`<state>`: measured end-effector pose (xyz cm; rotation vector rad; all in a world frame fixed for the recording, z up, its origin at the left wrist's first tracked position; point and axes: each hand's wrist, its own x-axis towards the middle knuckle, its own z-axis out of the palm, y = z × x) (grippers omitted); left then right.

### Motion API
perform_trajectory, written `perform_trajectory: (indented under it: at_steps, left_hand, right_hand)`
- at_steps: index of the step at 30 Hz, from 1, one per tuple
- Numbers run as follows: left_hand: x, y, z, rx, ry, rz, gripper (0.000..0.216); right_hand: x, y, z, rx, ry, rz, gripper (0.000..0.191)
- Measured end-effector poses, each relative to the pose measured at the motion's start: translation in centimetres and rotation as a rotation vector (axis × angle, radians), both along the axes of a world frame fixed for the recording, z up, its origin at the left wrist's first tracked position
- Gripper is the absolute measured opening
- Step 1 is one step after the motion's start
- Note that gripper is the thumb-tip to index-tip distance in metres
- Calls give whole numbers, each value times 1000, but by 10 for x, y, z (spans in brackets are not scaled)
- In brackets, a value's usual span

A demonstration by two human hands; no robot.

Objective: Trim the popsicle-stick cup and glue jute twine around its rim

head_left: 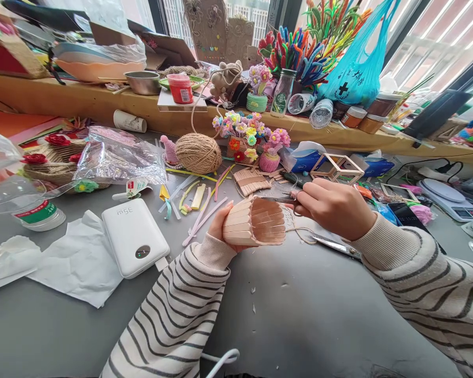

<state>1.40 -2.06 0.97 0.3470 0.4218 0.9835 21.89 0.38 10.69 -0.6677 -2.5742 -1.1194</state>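
My left hand [219, 223] is wrapped round a cup faced with wooden craft sticks [240, 223], tilted so that its brown inside faces right. At its upper rim are the dark blades of small scissors [274, 199], gripped in my right hand [333, 207]. My fingers partly hide the scissors' handles. A larger pair of scissors [337, 247] lies on the table under my right wrist. Behind the cup is a row of flat craft sticks [252, 181], with more loose sticks beside it.
A ball of twine [198, 153], pipe-cleaner flowers [242, 131] and a wooden stick frame [337, 168] stand behind. To the left lie a white power bank [135, 238], crumpled paper [76, 257] and a plastic bottle [39, 212]. A kitchen scale [449, 198] sits at right.
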Motion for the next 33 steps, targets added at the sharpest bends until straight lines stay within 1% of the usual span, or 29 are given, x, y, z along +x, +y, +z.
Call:
perform_trajectory:
  at_steps: [3, 6, 11, 14, 18, 21, 27, 33]
  left_hand:
    - [4, -1, 5, 89, 96, 185, 40]
    - [6, 0, 7, 171, 198, 341, 42]
    - [0, 7, -2, 152, 302, 615, 47]
    - [-3, 9, -5, 154, 338, 685, 52]
    - [-2, 8, -3, 135, 365, 721, 53]
    - [-1, 6, -3, 108, 403, 694, 54]
    - [-2, 4, -4, 78, 448, 609, 56]
    - [-2, -1, 2, 19, 545, 567, 47]
  right_hand:
    - [5, 4, -10, -133, 57, -50, 38]
    - [8, 6, -22, -345, 151, -74, 42]
    - [10, 5, -36, -747, 379, -60, 49]
    - [9, -1, -44, -945, 437, -57, 51]
    - [3, -12, -53, -1124, 416, -139, 48]
    - [-3, -17, -56, -1230, 368, -171, 51]
    - [-12, -20, -60, -1372, 314, -156, 62]
    - [-21, -23, -68, -1513, 388, -82, 70]
